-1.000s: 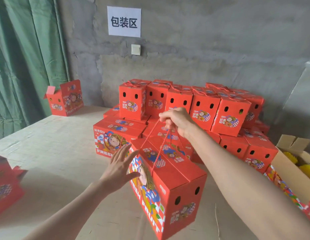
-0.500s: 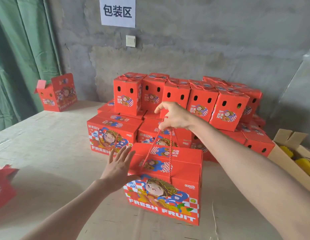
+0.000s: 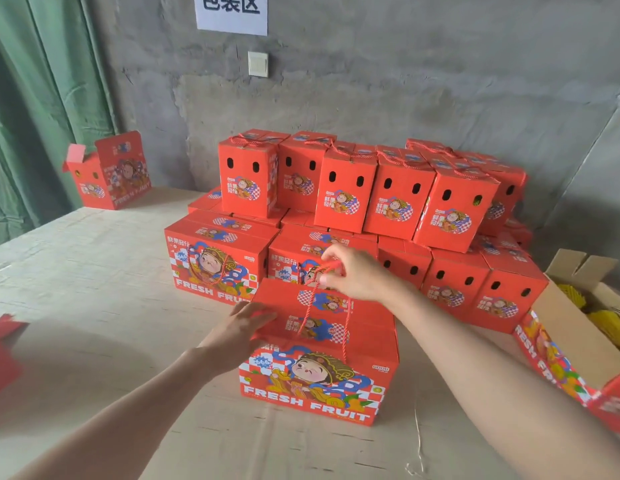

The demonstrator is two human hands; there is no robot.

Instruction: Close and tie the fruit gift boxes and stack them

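Note:
A closed red fruit gift box [image 3: 315, 382] sits on the wooden table in front of me, its "FRESH FRUIT" face toward me. Its red rope handle [image 3: 310, 306] rises from the lid. My right hand [image 3: 353, 271] pinches the top of that rope just above the box. My left hand [image 3: 237, 332] lies with straight fingers against the box's upper left edge. Behind it stands the stack of closed red boxes [image 3: 398, 202], two layers high, against the concrete wall.
An open red box [image 3: 109, 174] stands at the far left by the green curtain [image 3: 31, 116]. A brown carton with yellow fruit [image 3: 578, 327] is at the right. A flat red box piece [image 3: 4, 348] lies at the left edge. Bare tabletop [image 3: 94, 289] spreads to the left.
The box swung from tilted and hanging on its rope to flat on the table, front face toward me. My right hand came lower with the rope; my left hand stayed on the box.

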